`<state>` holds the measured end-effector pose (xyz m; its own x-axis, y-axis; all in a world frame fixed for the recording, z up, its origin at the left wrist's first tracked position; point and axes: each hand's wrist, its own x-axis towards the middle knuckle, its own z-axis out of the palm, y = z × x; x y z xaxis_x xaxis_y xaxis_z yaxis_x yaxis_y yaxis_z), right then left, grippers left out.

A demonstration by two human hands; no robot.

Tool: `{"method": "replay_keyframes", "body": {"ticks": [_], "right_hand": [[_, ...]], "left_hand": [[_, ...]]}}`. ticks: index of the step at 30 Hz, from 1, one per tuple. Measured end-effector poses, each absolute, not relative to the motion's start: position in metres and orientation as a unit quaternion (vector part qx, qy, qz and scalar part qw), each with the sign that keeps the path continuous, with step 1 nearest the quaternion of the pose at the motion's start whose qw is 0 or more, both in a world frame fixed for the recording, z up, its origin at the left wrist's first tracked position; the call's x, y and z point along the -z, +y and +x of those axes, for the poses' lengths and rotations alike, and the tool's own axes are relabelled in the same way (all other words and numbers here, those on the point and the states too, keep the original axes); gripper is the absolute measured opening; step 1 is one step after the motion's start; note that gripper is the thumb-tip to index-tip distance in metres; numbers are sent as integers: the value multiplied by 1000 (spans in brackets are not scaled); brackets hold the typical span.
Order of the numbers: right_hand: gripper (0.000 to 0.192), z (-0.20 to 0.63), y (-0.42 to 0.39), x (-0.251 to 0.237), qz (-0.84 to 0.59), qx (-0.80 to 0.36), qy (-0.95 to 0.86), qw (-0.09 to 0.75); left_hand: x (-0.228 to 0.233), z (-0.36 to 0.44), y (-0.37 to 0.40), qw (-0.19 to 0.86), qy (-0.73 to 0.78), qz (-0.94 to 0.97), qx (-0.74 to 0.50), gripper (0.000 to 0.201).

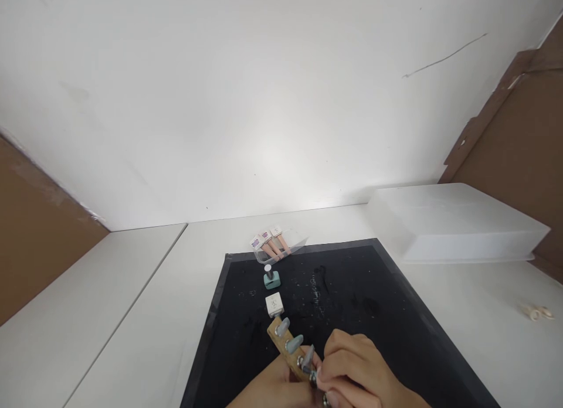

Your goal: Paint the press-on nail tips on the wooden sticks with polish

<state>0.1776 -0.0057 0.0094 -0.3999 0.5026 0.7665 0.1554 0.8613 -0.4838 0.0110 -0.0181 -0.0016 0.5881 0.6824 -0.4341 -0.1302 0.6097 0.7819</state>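
Observation:
A wooden strip (281, 336) carrying several grey-blue false nail tips lies over the black mat (352, 291) near the bottom edge. My left hand (275, 390) grips the strip from underneath at its near end. My right hand (356, 367) pinches one of the nail tips (308, 356) on the strip with fingers closed. Just beyond the strip's far end stand a small white cube (274, 303) and a teal nail polish bottle (271, 276) with its cap off.
A clear holder with pink-handled sticks (271, 242) sits at the mat's far edge. A white plastic box (453, 220) lies at the right on the white table. A small pale curled object (539, 312) rests far right. Brown walls flank both sides.

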Motion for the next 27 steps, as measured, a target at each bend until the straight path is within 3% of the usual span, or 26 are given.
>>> {"method": "replay_keyframes", "body": {"ticks": [2, 10, 27], "right_hand": [[18, 180, -7, -15, -239, -169, -849, 439], [19, 181, -6, -13, -234, -72, -859, 450], [24, 179, -6, -17, -277, -55, -826, 488]], "left_hand": [[2, 11, -18, 818, 367, 363, -254, 19], [-7, 14, -16, 810, 399, 362, -231, 21], [3, 15, -20, 788, 434, 357, -251, 22]]}}
